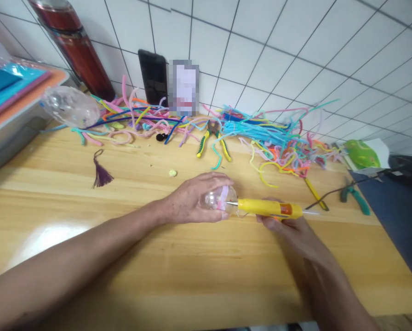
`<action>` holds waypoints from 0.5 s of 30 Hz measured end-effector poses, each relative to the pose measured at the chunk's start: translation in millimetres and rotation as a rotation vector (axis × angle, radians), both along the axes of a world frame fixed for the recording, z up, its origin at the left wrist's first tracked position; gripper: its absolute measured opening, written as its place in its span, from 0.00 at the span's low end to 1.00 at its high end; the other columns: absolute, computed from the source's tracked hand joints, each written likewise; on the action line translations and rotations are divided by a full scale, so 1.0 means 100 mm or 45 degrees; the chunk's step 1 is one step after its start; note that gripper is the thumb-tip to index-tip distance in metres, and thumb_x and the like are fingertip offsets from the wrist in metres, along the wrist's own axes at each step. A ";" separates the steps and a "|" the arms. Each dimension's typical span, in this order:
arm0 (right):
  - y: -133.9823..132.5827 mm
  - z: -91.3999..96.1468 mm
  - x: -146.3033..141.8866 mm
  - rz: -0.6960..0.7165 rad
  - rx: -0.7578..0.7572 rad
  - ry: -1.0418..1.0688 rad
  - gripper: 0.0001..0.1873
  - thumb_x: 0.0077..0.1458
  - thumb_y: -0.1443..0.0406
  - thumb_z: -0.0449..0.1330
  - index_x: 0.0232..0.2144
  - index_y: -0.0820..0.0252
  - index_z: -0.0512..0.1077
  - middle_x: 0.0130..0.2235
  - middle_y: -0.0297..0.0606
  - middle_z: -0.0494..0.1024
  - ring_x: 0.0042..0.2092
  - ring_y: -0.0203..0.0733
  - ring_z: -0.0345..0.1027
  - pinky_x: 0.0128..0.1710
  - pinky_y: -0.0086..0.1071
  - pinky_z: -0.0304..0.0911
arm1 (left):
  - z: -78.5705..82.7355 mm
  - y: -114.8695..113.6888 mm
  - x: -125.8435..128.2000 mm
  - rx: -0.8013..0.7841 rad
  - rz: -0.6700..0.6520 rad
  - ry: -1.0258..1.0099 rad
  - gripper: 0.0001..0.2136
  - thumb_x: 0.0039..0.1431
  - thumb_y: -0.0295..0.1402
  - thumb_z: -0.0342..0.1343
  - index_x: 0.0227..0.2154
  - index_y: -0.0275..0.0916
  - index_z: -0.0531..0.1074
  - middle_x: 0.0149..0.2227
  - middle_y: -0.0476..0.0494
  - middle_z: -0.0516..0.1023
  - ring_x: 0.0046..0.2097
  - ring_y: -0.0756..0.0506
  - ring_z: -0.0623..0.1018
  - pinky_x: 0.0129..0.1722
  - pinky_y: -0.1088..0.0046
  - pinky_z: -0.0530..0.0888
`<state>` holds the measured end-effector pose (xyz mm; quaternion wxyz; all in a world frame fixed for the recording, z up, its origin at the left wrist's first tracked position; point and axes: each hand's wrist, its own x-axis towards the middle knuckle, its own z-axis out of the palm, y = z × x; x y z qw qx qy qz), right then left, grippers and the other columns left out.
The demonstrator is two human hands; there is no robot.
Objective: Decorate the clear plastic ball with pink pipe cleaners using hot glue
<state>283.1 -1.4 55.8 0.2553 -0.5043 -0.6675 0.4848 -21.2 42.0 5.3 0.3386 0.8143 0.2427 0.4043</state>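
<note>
My left hand (192, 197) is wrapped round a small clear plastic bottle piece (213, 200) with a pink and lilac strip on it; the fingers hide part of its shape. My right hand (278, 224) grips a yellow hot glue gun (261, 208), a clear glue stick (311, 212) poking out of its rear. The gun's metal nozzle points left and meets the strip on the clear piece, or comes very close; I cannot tell which. A dark cord (325, 197) runs off to the right behind the gun.
Pipe cleaners (257, 131) lie heaped along the tiled wall, with green-yellow pliers (211, 138) among them. A purple tassel (99, 172), clear bottle (71, 106), red thermos (78, 50) and phone (153, 76) are left. A yellow cutter (314, 191) and teal cutters (356, 198) lie right.
</note>
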 end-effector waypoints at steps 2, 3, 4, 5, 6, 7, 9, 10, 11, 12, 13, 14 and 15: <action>0.00 0.00 0.00 -0.003 0.005 -0.005 0.25 0.59 0.40 0.67 0.32 0.53 0.79 0.32 0.39 0.78 0.35 0.47 0.73 0.34 0.38 0.73 | 0.00 0.00 0.00 -0.006 -0.007 0.011 0.30 0.61 0.43 0.70 0.64 0.43 0.73 0.60 0.32 0.82 0.64 0.32 0.80 0.65 0.49 0.77; 0.00 0.00 -0.01 -0.008 0.008 -0.008 0.25 0.59 0.39 0.67 0.32 0.53 0.79 0.32 0.39 0.78 0.34 0.47 0.73 0.33 0.38 0.73 | 0.01 0.00 0.00 -0.007 -0.010 0.018 0.30 0.61 0.43 0.70 0.64 0.43 0.73 0.61 0.32 0.81 0.64 0.32 0.80 0.65 0.49 0.77; 0.00 0.00 -0.01 -0.011 0.007 -0.012 0.25 0.59 0.39 0.67 0.33 0.54 0.79 0.32 0.39 0.78 0.34 0.47 0.73 0.33 0.38 0.73 | 0.01 0.00 0.00 -0.006 -0.012 0.024 0.29 0.62 0.43 0.70 0.64 0.43 0.73 0.61 0.32 0.81 0.64 0.33 0.80 0.65 0.50 0.77; 0.00 -0.01 -0.01 -0.017 0.008 -0.014 0.26 0.59 0.39 0.67 0.33 0.54 0.79 0.32 0.39 0.78 0.34 0.47 0.73 0.33 0.38 0.73 | 0.01 0.00 0.00 -0.004 -0.012 0.025 0.29 0.62 0.43 0.70 0.64 0.43 0.73 0.61 0.32 0.81 0.64 0.33 0.80 0.65 0.50 0.77; 0.00 -0.01 -0.01 -0.025 0.011 -0.013 0.26 0.58 0.39 0.67 0.33 0.54 0.79 0.32 0.39 0.78 0.34 0.46 0.73 0.33 0.38 0.73 | 0.01 0.00 0.00 -0.002 -0.011 0.023 0.29 0.62 0.43 0.70 0.64 0.43 0.73 0.61 0.32 0.81 0.64 0.33 0.80 0.65 0.50 0.77; -0.01 -0.02 -0.01 -0.028 0.013 -0.010 0.26 0.58 0.38 0.67 0.32 0.54 0.79 0.32 0.39 0.78 0.34 0.46 0.72 0.33 0.38 0.73 | 0.01 0.00 0.00 0.000 -0.008 0.020 0.29 0.62 0.43 0.70 0.64 0.43 0.73 0.62 0.32 0.81 0.64 0.33 0.80 0.65 0.50 0.77; -0.01 -0.03 -0.01 -0.036 0.019 0.001 0.27 0.58 0.38 0.67 0.32 0.54 0.79 0.31 0.38 0.78 0.33 0.45 0.72 0.32 0.37 0.72 | 0.00 0.00 0.00 0.001 -0.007 0.016 0.30 0.61 0.43 0.70 0.64 0.43 0.73 0.62 0.32 0.81 0.64 0.32 0.80 0.66 0.50 0.77; -0.01 -0.03 -0.01 -0.043 0.018 0.005 0.27 0.57 0.37 0.67 0.32 0.54 0.79 0.31 0.38 0.77 0.33 0.45 0.71 0.32 0.37 0.72 | 0.00 0.00 0.00 0.000 -0.008 0.017 0.30 0.61 0.43 0.71 0.64 0.43 0.73 0.62 0.32 0.81 0.64 0.32 0.80 0.66 0.49 0.77; -0.01 -0.03 -0.01 -0.051 0.016 0.006 0.28 0.57 0.37 0.68 0.32 0.54 0.79 0.30 0.38 0.77 0.32 0.45 0.71 0.32 0.37 0.72 | 0.00 0.00 0.00 -0.001 -0.007 0.019 0.30 0.61 0.43 0.71 0.64 0.43 0.73 0.62 0.32 0.81 0.65 0.32 0.80 0.66 0.49 0.77; -0.01 -0.03 -0.01 -0.058 0.008 0.003 0.28 0.56 0.37 0.68 0.32 0.54 0.79 0.31 0.38 0.78 0.33 0.45 0.72 0.32 0.37 0.72 | 0.00 0.00 0.00 -0.001 -0.007 0.021 0.30 0.61 0.43 0.71 0.64 0.43 0.73 0.62 0.32 0.81 0.65 0.32 0.80 0.66 0.49 0.77; -0.01 -0.03 -0.01 -0.065 0.001 -0.001 0.28 0.56 0.37 0.68 0.32 0.54 0.79 0.31 0.39 0.78 0.33 0.45 0.72 0.33 0.37 0.72 | 0.00 0.00 0.01 0.001 -0.007 0.023 0.30 0.61 0.43 0.70 0.64 0.43 0.73 0.62 0.32 0.81 0.64 0.32 0.80 0.66 0.49 0.77; -0.01 -0.03 -0.01 -0.072 -0.003 -0.005 0.28 0.55 0.37 0.69 0.32 0.54 0.79 0.31 0.39 0.79 0.33 0.46 0.73 0.33 0.38 0.73 | 0.00 0.00 0.01 0.005 -0.006 0.024 0.30 0.61 0.43 0.70 0.64 0.42 0.73 0.62 0.31 0.81 0.64 0.33 0.80 0.66 0.49 0.77; -0.01 -0.03 -0.01 -0.073 -0.008 -0.009 0.28 0.55 0.37 0.69 0.32 0.54 0.79 0.31 0.40 0.79 0.33 0.46 0.73 0.33 0.38 0.73 | 0.00 -0.01 0.01 0.010 -0.004 0.025 0.30 0.61 0.43 0.70 0.64 0.42 0.73 0.62 0.31 0.81 0.64 0.33 0.80 0.66 0.49 0.77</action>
